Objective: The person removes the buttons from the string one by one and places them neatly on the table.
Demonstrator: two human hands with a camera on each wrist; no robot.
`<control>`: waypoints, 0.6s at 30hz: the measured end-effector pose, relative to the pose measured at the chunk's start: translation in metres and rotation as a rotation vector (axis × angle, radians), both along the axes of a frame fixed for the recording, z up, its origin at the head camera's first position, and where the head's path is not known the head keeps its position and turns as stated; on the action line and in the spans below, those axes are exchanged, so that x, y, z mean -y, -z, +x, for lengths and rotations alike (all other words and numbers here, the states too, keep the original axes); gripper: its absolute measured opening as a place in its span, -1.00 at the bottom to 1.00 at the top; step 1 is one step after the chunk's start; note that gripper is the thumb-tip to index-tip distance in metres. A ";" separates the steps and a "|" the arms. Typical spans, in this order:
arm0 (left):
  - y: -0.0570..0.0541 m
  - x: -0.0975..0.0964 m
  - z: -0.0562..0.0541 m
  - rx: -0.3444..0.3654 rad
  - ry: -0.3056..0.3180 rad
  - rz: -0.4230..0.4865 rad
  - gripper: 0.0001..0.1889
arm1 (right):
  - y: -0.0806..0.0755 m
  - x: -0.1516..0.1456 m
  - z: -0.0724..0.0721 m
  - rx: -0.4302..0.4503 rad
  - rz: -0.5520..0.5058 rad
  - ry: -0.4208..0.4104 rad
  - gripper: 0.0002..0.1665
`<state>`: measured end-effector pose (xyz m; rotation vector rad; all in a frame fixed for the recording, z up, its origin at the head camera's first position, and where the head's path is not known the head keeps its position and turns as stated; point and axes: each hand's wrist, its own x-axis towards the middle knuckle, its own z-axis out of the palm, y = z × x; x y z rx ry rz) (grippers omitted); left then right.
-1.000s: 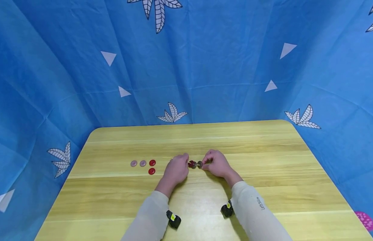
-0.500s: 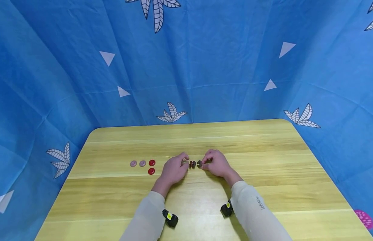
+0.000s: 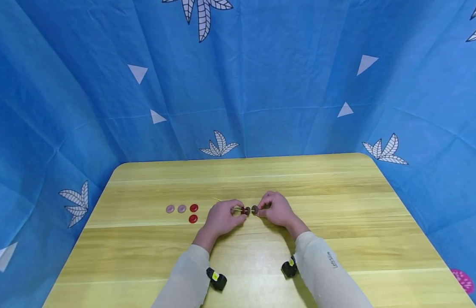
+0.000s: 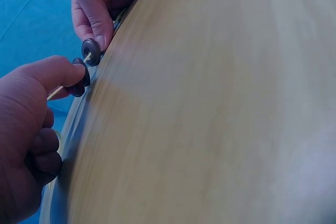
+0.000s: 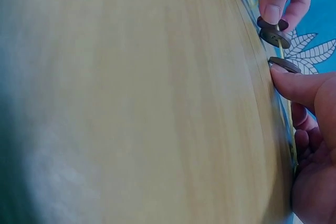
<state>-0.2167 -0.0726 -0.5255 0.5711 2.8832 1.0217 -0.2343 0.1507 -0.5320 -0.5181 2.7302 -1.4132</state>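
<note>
A thin yellow cord (image 3: 236, 209) runs through a dark red button (image 3: 243, 210) and two dark brown buttons, near the middle of the table. My left hand (image 3: 223, 216) pinches the dark red button and the inner brown button (image 3: 247, 211) between thumb and forefinger. My right hand (image 3: 276, 209) pinches the outer brown button (image 3: 255, 209) by its edge. A short stretch of cord shows between the two brown buttons. In the right wrist view, the outer button (image 5: 284, 65) sits apart from the left-hand pair, and the cord trails down past my right palm.
Left of my hands lie two pink buttons (image 3: 181, 208) in a row and two red buttons (image 3: 193, 208), one nearer me than the other. They rest flat on the wooden table (image 3: 318, 179). A blue patterned cloth (image 3: 284, 85) hangs behind and at both sides.
My left fingers have spread, then slid right along the cord and closed on the red and inner brown buttons. The red button has turned edge-on. My right hand stays in place.
</note>
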 end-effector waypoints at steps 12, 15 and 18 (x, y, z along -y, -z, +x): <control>-0.001 0.008 0.001 0.008 -0.035 -0.007 -0.81 | 0.000 0.001 0.000 0.024 0.005 0.008 -0.78; -0.003 0.010 0.001 0.001 -0.044 -0.003 -0.81 | 0.001 0.001 0.000 0.026 0.000 0.007 -0.80; -0.005 0.012 0.002 0.000 -0.057 0.005 -0.81 | 0.002 0.001 0.000 0.033 0.001 0.015 -0.80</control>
